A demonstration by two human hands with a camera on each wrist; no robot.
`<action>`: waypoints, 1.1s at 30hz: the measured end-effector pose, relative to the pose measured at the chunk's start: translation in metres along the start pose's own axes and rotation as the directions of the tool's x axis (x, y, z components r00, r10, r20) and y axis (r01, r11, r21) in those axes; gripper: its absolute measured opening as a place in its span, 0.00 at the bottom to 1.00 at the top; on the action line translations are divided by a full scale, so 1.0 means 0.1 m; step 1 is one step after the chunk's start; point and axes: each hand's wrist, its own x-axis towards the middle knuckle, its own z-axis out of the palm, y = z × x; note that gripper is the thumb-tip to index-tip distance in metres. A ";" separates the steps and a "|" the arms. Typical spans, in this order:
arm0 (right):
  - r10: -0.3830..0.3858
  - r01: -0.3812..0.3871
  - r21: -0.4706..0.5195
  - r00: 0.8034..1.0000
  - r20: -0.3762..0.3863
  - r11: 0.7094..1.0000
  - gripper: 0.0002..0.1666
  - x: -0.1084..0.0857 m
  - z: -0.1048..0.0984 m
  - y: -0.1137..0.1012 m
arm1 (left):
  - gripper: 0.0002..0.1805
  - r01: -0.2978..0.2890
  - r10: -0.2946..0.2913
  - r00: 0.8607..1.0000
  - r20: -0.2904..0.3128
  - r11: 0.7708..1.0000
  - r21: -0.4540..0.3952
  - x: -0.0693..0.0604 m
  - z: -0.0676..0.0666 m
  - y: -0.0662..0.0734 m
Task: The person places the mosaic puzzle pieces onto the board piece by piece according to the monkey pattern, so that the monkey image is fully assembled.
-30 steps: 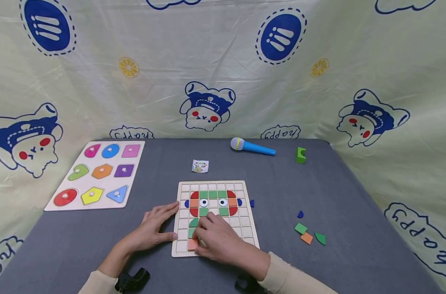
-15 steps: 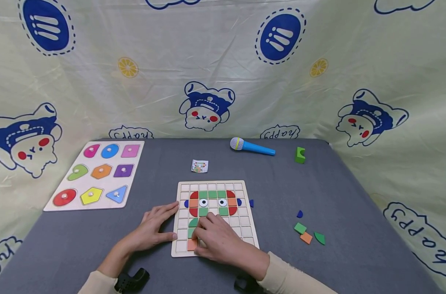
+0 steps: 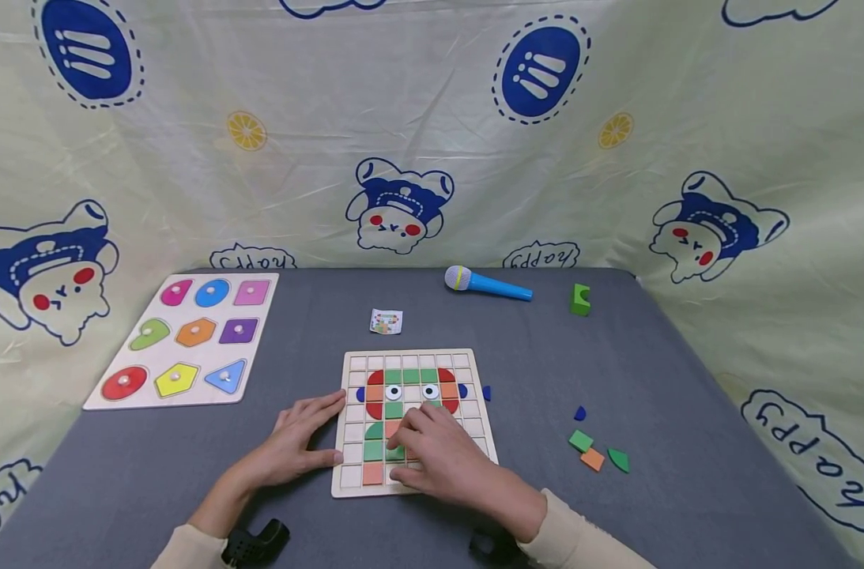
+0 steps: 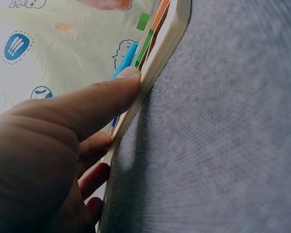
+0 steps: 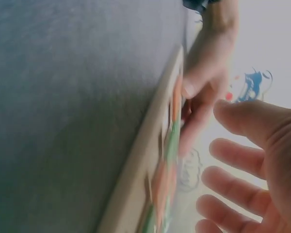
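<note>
A wooden grid board [image 3: 351,476] lies on the table with coloured tiles set in it. Red, green, orange and blue pieces with two round eyes [image 3: 394,392] fill its upper part. Lower left on the grid sit a green tile [image 3: 372,451] and an orange tile [image 3: 372,473]. My left hand [image 3: 299,438] rests against the board's left edge, thumb [image 4: 111,94] and fingertips touching the rim. My right hand [image 3: 442,458] hovers over the lower middle of the board and covers several cells. In the right wrist view its fingers [image 5: 235,187] are spread and hold nothing.
Right of the board lie loose pieces: a green square [image 3: 581,441], an orange square [image 3: 592,459], a green quarter-round [image 3: 619,461] and a small blue piece [image 3: 580,413]. A shape puzzle [image 3: 211,359], picture card [image 3: 386,322], toy microphone [image 3: 499,285] and green block [image 3: 580,300] stand farther off.
My right hand has come away slightly to the right, its fingers parting. An orange and a green tile in the column it covered now show. The left hand stays put.
</note>
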 end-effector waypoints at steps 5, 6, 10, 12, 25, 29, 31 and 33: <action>0.054 -0.052 0.046 0.997 -0.046 0.998 0.14 -0.17 -0.14 0.13 | 0.43 0.003 -0.003 1.000 -0.002 1.000 0.000 0.00 -0.01 0.01; 0.069 -0.066 0.050 0.996 -0.050 0.997 0.15 -0.22 -0.17 0.17 | 0.43 0.005 -0.005 1.000 -0.001 1.000 -0.002 0.00 -0.01 0.01; 0.121 -0.118 0.042 0.990 -0.071 0.992 0.16 -0.44 -0.29 0.38 | 0.43 0.011 -0.011 1.000 0.009 1.000 -0.005 0.00 -0.01 0.01; 0.155 -0.154 0.019 0.984 -0.084 0.988 0.16 -0.56 -0.35 0.50 | 0.43 0.013 -0.013 1.000 0.012 1.000 0.000 0.00 -0.02 0.00; 0.374 -0.388 -0.102 0.918 -0.130 0.916 0.16 -1.19 -0.53 1.14 | 0.43 0.012 -0.012 1.000 0.010 1.000 0.005 -0.01 -0.02 -0.01; 0.421 -0.430 -0.116 0.902 -0.099 0.895 0.16 -1.34 -0.55 1.29 | 0.43 0.007 -0.007 1.000 0.016 1.000 0.005 0.00 -0.02 0.00; 0.437 -0.445 -0.125 0.895 -0.087 0.887 0.17 -1.40 -0.56 1.35 | 0.43 0.007 -0.007 1.000 0.019 1.000 0.003 0.00 -0.02 0.00; 0.447 -0.454 -0.140 0.891 -0.080 0.880 0.17 -1.45 -0.56 1.39 | 0.43 0.009 -0.009 1.000 0.020 1.000 0.001 0.01 -0.01 0.00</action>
